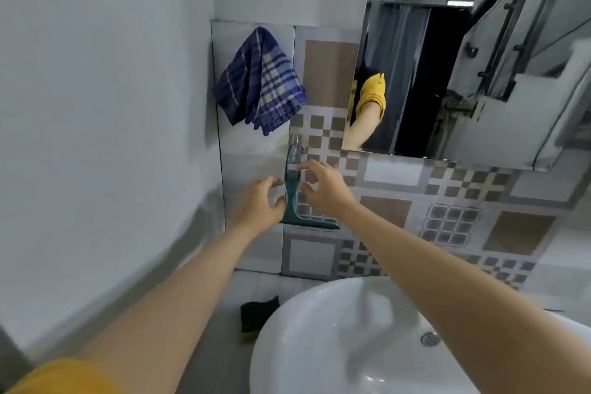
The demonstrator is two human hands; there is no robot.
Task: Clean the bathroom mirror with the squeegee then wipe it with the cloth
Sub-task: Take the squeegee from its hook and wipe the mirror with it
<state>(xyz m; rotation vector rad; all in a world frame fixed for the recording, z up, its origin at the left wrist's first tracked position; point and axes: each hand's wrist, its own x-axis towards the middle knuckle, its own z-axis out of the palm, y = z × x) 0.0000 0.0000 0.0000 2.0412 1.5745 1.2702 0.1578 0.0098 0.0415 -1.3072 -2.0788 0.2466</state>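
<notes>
hanging blade-down from a wall hook beside the mirror (447,57), the green squeegee (292,195) sits between both hands. the left hand (260,201) hovers just left of its handle, fingers loosely curled, holding nothing. the right hand (321,187) is spread open at the handle's right, whether touching i cannot tell. the blue plaid cloth (259,83) hangs above-left, over the white sink (319,345).

A white basin (319,329) sits below patterned grey-and-brown wall tiles (454,201).
</notes>
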